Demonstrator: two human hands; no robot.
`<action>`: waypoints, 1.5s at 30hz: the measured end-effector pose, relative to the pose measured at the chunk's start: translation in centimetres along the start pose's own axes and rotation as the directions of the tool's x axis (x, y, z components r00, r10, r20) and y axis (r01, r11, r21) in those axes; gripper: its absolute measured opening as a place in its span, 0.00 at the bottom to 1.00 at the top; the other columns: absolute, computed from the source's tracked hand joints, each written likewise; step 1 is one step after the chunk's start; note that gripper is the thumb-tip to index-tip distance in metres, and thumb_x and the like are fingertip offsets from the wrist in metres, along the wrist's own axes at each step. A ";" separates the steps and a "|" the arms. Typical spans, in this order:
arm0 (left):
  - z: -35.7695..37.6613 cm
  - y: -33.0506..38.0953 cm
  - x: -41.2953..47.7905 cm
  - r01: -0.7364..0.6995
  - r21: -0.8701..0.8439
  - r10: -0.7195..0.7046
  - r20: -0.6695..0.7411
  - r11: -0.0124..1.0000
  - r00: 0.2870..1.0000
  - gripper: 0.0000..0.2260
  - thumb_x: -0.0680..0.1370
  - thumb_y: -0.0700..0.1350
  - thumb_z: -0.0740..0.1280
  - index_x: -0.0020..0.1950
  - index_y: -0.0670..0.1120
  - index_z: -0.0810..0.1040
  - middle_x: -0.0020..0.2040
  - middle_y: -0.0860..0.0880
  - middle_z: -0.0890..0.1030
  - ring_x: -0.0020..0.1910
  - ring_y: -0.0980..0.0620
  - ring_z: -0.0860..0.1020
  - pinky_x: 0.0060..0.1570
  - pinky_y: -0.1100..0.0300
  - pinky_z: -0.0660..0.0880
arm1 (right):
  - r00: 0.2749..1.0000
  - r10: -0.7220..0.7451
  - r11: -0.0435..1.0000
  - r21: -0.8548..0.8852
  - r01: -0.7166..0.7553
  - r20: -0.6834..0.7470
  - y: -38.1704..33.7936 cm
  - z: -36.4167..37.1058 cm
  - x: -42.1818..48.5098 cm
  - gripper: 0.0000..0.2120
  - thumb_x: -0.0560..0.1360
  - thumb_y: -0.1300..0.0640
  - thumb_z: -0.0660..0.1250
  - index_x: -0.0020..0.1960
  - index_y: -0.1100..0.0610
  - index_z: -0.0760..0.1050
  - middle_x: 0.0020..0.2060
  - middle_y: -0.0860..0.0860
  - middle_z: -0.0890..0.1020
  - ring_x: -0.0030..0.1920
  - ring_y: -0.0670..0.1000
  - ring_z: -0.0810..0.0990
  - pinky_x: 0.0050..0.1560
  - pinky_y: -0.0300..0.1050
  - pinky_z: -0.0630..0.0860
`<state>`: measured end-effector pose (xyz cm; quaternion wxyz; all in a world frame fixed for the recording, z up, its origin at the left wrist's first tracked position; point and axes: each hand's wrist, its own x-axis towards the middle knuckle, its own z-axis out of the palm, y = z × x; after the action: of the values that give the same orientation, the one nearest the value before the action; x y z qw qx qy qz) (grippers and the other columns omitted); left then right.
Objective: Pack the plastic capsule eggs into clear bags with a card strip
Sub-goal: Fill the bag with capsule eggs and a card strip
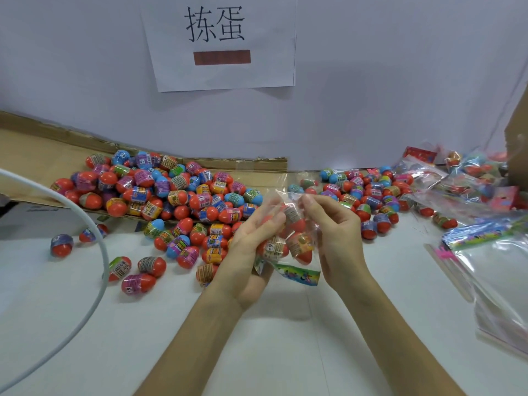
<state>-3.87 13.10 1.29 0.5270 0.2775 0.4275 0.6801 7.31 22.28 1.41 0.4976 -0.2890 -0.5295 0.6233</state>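
The left hand [251, 252] and right hand [337, 232], close together, grip a clear bag [283, 197] holding eggs [300, 244] and a card strip [300, 274] above the white tabletop [257, 352]. Loose eggs [177, 195] are heaped beyond the hands, partly on cardboard [43, 155]. A paper sign [220, 44] hangs on the white wall [371, 110] behind.

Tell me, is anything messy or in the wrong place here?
Yes, a little. A few capsule eggs lie apart from the big pile, scattered on the white table at the left. The cardboard under the pile has a ragged, torn back edge. The clear bag in the left hand and right hand looks fine.
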 end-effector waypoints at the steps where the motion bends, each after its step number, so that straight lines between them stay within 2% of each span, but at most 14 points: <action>1: -0.1 0.1 0.0 0.020 0.011 -0.020 0.002 1.000 1.000 0.22 0.75 0.54 0.75 0.69 0.54 0.81 0.64 0.44 0.84 0.64 0.45 0.82 0.66 0.47 0.77 | 1.000 -0.010 1.000 -0.021 0.010 0.009 0.0 0.0 0.0 0.06 0.78 0.55 0.70 0.48 0.53 0.86 0.48 0.61 0.84 0.54 0.71 0.80 0.55 0.76 0.76; 6: -0.1 0.3 0.2 0.011 0.068 -0.006 -0.070 0.998 0.998 0.16 0.73 0.57 0.73 0.60 0.58 0.85 0.57 0.48 0.87 0.54 0.50 0.86 0.53 0.54 0.83 | 0.998 -0.026 0.997 -0.064 0.030 0.064 0.0 -0.1 0.0 0.08 0.79 0.56 0.69 0.49 0.49 0.87 0.48 0.54 0.87 0.52 0.60 0.85 0.55 0.68 0.80; 11: 0.1 0.4 0.4 -0.074 -0.022 0.070 -0.143 0.997 0.987 0.11 0.79 0.51 0.68 0.58 0.60 0.86 0.56 0.50 0.87 0.53 0.51 0.87 0.41 0.59 0.83 | 0.996 0.058 0.995 0.077 -0.063 0.068 0.3 -0.2 0.1 0.09 0.80 0.59 0.68 0.50 0.52 0.87 0.48 0.54 0.86 0.50 0.54 0.86 0.46 0.47 0.83; 13: 0.0 0.3 0.5 -0.100 -0.029 0.095 -0.158 0.995 0.983 0.12 0.83 0.46 0.65 0.57 0.58 0.87 0.56 0.49 0.87 0.53 0.50 0.87 0.42 0.58 0.83 | 0.985 0.124 0.988 0.081 -0.134 0.116 0.3 -0.3 0.2 0.08 0.80 0.56 0.68 0.55 0.54 0.85 0.53 0.57 0.85 0.55 0.56 0.84 0.49 0.51 0.83; 16: 0.0 0.1 0.5 -0.150 0.041 0.154 -0.159 0.988 0.975 0.11 0.82 0.47 0.66 0.60 0.55 0.86 0.57 0.47 0.87 0.56 0.46 0.86 0.49 0.52 0.85 | 0.954 0.209 0.975 0.033 -0.221 0.216 0.4 -0.2 0.2 0.18 0.73 0.51 0.73 0.60 0.58 0.81 0.57 0.60 0.83 0.59 0.60 0.83 0.56 0.60 0.81; 20: 0.0 -0.2 0.5 -0.116 0.157 0.128 -0.071 0.981 0.989 0.20 0.75 0.44 0.74 0.67 0.46 0.81 0.59 0.43 0.85 0.57 0.42 0.85 0.51 0.51 0.83 | 0.962 0.204 0.970 0.094 -0.223 0.182 0.0 -0.6 0.3 0.10 0.70 0.58 0.74 0.50 0.60 0.83 0.47 0.57 0.86 0.48 0.55 0.86 0.44 0.49 0.83; 22: -0.1 -0.3 0.6 -0.087 0.189 0.099 -0.051 0.978 0.994 0.18 0.75 0.41 0.74 0.64 0.43 0.82 0.56 0.40 0.86 0.54 0.41 0.86 0.48 0.54 0.83 | 0.968 0.199 0.975 0.071 -0.211 0.153 0.0 -0.8 0.5 0.04 0.72 0.64 0.73 0.47 0.59 0.84 0.48 0.58 0.84 0.49 0.57 0.84 0.45 0.52 0.82; 25: -0.4 -0.3 0.6 -0.101 0.190 0.121 -0.094 0.977 0.988 0.10 0.78 0.40 0.72 0.59 0.43 0.85 0.53 0.40 0.87 0.52 0.42 0.86 0.44 0.56 0.83 | 0.970 0.184 0.979 0.055 -0.195 0.159 0.0 -0.7 0.5 0.08 0.74 0.69 0.70 0.43 0.57 0.84 0.47 0.59 0.83 0.51 0.59 0.82 0.51 0.59 0.80; 28: -0.2 -0.5 0.6 -0.152 0.221 0.180 -0.114 0.963 0.977 0.07 0.79 0.38 0.70 0.54 0.46 0.87 0.52 0.41 0.86 0.53 0.41 0.86 0.45 0.57 0.82 | 0.973 0.155 0.987 0.027 -0.161 0.172 -0.1 -0.6 0.3 0.14 0.73 0.72 0.70 0.40 0.54 0.85 0.41 0.54 0.83 0.46 0.55 0.81 0.46 0.54 0.81; 30: 0.0 -0.7 0.6 -0.181 0.218 0.209 -0.111 0.959 0.972 0.08 0.80 0.37 0.69 0.51 0.48 0.87 0.52 0.41 0.87 0.53 0.41 0.86 0.45 0.56 0.82 | 0.975 0.148 0.987 0.035 -0.156 0.164 -0.1 -0.8 0.3 0.14 0.72 0.72 0.70 0.40 0.54 0.85 0.40 0.53 0.83 0.44 0.53 0.81 0.41 0.47 0.80; 34: 0.1 -0.4 0.7 -0.180 0.062 0.187 -0.149 0.982 0.971 0.13 0.82 0.38 0.65 0.49 0.50 0.88 0.55 0.42 0.87 0.54 0.43 0.86 0.45 0.55 0.84 | 0.976 0.134 0.989 0.033 -0.141 0.172 0.0 -0.9 0.2 0.09 0.72 0.65 0.74 0.46 0.53 0.86 0.46 0.54 0.86 0.49 0.53 0.85 0.44 0.46 0.83; 40: -0.2 -0.3 0.9 -0.100 -0.188 0.054 -0.237 0.977 0.970 0.12 0.82 0.43 0.65 0.48 0.53 0.87 0.54 0.42 0.87 0.51 0.44 0.87 0.47 0.50 0.85 | 0.967 -0.049 0.997 -0.046 0.062 0.251 -0.2 0.0 -0.5 0.08 0.77 0.59 0.71 0.48 0.48 0.87 0.54 0.47 0.86 0.58 0.50 0.83 0.51 0.51 0.84; 42: -0.3 -0.2 0.9 -0.055 -0.270 -0.007 -0.224 0.961 0.975 0.09 0.79 0.46 0.67 0.55 0.52 0.86 0.58 0.41 0.86 0.55 0.43 0.86 0.48 0.48 0.84 | 0.945 -0.149 0.981 -0.080 0.179 0.291 -0.2 0.3 -0.9 0.07 0.77 0.57 0.72 0.51 0.49 0.87 0.55 0.46 0.86 0.60 0.48 0.83 0.51 0.50 0.83; 45: -0.7 0.3 0.8 0.018 -0.393 -0.106 -0.203 0.920 0.973 0.25 0.73 0.50 0.71 0.70 0.47 0.79 0.61 0.39 0.85 0.57 0.40 0.85 0.52 0.46 0.84 | 0.880 -0.287 0.904 -0.195 0.379 0.379 0.3 0.6 -1.2 0.09 0.77 0.61 0.71 0.55 0.53 0.86 0.58 0.46 0.85 0.65 0.49 0.80 0.61 0.56 0.79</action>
<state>-4.81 13.60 1.12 0.5421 0.0768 0.3486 0.7607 7.11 20.92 1.12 0.4559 -0.1436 -0.7277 0.4920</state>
